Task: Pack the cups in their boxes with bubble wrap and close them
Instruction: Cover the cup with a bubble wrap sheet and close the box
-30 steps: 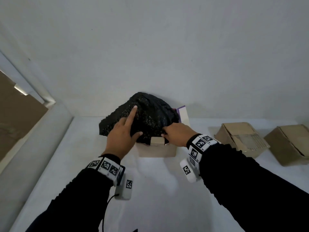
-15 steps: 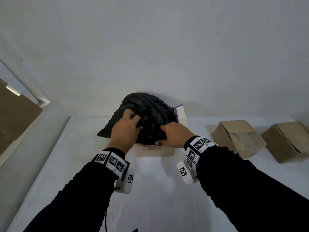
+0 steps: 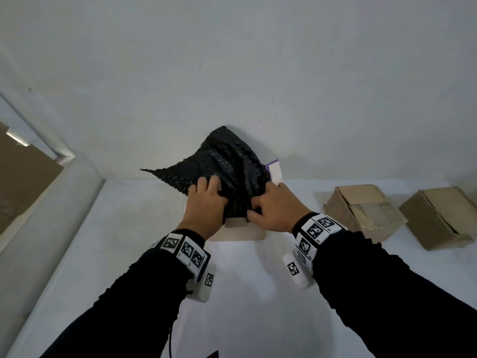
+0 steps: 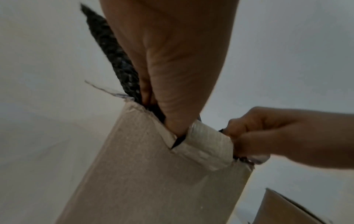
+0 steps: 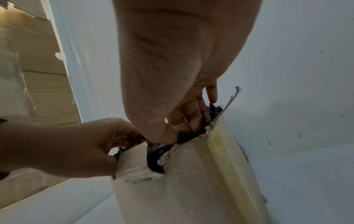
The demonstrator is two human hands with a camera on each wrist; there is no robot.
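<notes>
On the white bench [image 3: 258, 293], the left hand [image 3: 206, 205] and right hand [image 3: 276, 210] each clutch the black bubble wrap [image 3: 227, 164] bulging from the open box [image 3: 247, 233], two brown boxes [image 3: 361, 210] standing farther right.

a sheet of black bubble wrap [image 3: 227, 166] bulges out of the open top of a pale cardboard box [image 3: 240, 232] standing on the white table against the wall. its crumpled upper part rises to a peak, and one corner sticks out to the left. the lower part is bunched down inside the box. the cup is not visible. two more brown boxes [image 3: 361, 210] lie well apart to the right, tipped on their sides.
</notes>
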